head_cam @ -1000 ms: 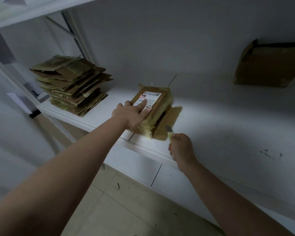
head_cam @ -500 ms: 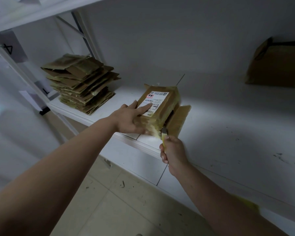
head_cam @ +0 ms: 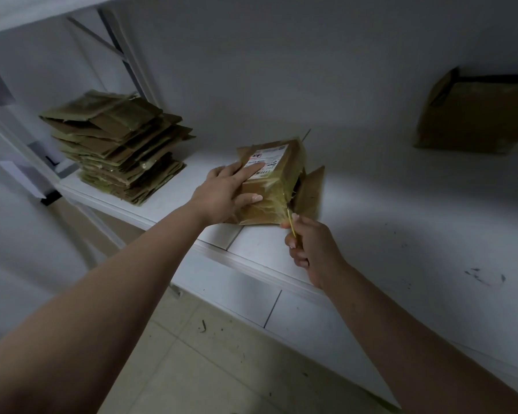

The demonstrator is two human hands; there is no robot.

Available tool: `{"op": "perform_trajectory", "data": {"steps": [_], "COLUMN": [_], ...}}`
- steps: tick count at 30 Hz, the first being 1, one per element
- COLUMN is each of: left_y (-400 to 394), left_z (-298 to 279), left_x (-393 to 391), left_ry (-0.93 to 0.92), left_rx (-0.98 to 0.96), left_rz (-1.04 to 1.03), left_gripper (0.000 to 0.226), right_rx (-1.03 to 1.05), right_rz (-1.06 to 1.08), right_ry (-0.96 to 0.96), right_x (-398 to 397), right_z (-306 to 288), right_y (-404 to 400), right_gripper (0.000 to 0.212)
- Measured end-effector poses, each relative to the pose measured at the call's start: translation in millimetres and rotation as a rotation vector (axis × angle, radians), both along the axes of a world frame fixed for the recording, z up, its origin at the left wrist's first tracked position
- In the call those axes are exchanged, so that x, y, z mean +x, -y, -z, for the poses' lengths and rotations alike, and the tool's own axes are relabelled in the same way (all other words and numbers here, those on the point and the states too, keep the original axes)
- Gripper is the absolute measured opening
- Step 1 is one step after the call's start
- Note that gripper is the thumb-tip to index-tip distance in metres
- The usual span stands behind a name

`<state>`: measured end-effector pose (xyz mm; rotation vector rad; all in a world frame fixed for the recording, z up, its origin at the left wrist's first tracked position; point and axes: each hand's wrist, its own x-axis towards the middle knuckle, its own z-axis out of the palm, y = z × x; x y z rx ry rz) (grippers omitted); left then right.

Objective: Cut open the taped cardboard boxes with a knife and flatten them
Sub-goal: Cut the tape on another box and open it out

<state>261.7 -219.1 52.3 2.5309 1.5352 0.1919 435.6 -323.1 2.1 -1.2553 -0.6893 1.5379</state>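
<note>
**Knife at taped box, frame centre**

Brown taped box point(head_cam: 274, 180) with white label on shelf point(head_cam: 401, 222), long axis running toward the wall, side flap open. Left hand point(head_cam: 226, 194) presses it, fingers flat. Right hand point(head_cam: 310, 249) grips knife point(head_cam: 290, 221), blade pointing up into near corner.

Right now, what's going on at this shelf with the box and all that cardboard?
A person is cutting open a taped cardboard box on a white shelf. The left hand steadies the box, fingers lying across its label. The right hand grips a yellow knife at the box's near corner, where a flap already hangs open. A pile of flattened boxes sits to the left, and another box waits on the right.
</note>
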Motion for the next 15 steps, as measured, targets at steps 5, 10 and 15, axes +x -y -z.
{"op": "perform_trajectory", "data": {"steps": [5,10,15], "left_y": [2.9,-1.7,-1.5], "left_z": [-1.2,-3.4,-2.5], "left_x": [7.3,15.1,25.7], "left_ry": [0.024,0.002,-0.12], "left_rx": [0.053,0.132,0.157], "left_rz": [0.031,0.017,-0.037], "left_gripper": [0.092,0.086,0.088], "right_rx": [0.057,0.061,0.068], "right_rz": [0.026,0.097,0.145], "right_ry": [0.022,0.044,0.113], "right_x": [-2.0,-2.3,-1.2], "right_z": [0.6,-1.8,4.8], "right_y": [-1.2,-11.0,-15.2], "right_gripper": [0.03,0.03,0.035]}}
